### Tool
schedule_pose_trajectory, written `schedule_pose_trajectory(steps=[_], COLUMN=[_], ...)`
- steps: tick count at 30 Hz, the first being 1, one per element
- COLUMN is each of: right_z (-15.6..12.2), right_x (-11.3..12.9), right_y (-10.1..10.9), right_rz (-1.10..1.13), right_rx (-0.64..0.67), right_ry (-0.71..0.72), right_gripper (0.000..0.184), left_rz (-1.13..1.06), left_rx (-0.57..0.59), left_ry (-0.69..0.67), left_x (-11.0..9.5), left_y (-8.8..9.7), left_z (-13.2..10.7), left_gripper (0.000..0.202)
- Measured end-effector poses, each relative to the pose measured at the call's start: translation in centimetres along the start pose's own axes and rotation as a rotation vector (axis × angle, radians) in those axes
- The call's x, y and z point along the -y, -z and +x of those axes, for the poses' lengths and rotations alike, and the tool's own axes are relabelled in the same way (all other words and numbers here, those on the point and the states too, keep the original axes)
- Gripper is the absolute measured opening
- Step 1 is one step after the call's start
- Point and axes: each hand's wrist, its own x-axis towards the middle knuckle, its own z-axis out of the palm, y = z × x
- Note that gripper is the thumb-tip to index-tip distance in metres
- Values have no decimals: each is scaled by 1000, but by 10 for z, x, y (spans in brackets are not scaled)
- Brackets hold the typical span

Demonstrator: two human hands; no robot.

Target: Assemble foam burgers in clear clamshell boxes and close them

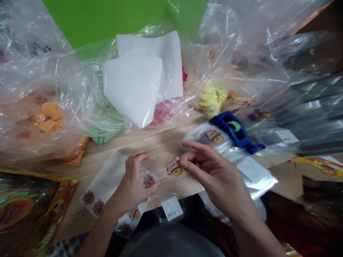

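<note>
A colourful burger-character sticker (pixel 174 167) lies over a clear plastic package (pixel 160 160) in front of me. My right hand (pixel 214 171) pinches at the sticker's right edge with thumb and a bent finger, its index finger stretched out above. To the left, my left hand (pixel 138 182) curves beside the package, thumb and fingers apart. A white sheet of similar stickers (pixel 107 178) lies partly under my left hand and wrist. Near the table's front edge, a white barcode label (pixel 172 208) sits on the package's lower end.
A blue tape dispenser (pixel 232 128) stands right of centre, against stacked clear packages (pixel 246 167) with stickers and labels. Behind lie plastic bags of orange pieces (pixel 50 116), green pieces (pixel 104 128) and yellow pieces (pixel 211 98), with white paper (pixel 134 85) on top. A printed box (pixel 53 214) is at left.
</note>
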Motion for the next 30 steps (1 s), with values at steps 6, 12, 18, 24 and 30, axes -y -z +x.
schedule_pose_trajectory(steps=[6, 12, 18, 24, 30], right_z=[-11, -20, -26, -32, -33], right_x=[22, 27, 20, 22, 25], right_y=[-12, -25, -35, -44, -51], right_rz=[71, 46, -214, -714, -773], right_rx=[42, -25, -120, -235, -306], right_ry=[8, 15, 212, 470, 485], right_gripper=[36, 35, 36, 35, 59], left_rz=[6, 49, 76, 65, 62], left_rx=[-74, -148, -202, -258, -338], left_ry=[-104, -120, -151, -201, -177], left_x=[-31, -38, -42, -49, -52], left_y=[25, 27, 29, 32, 29], left_z=[0, -4, -5, -8, -9], left_gripper=[62, 60, 60, 59, 58])
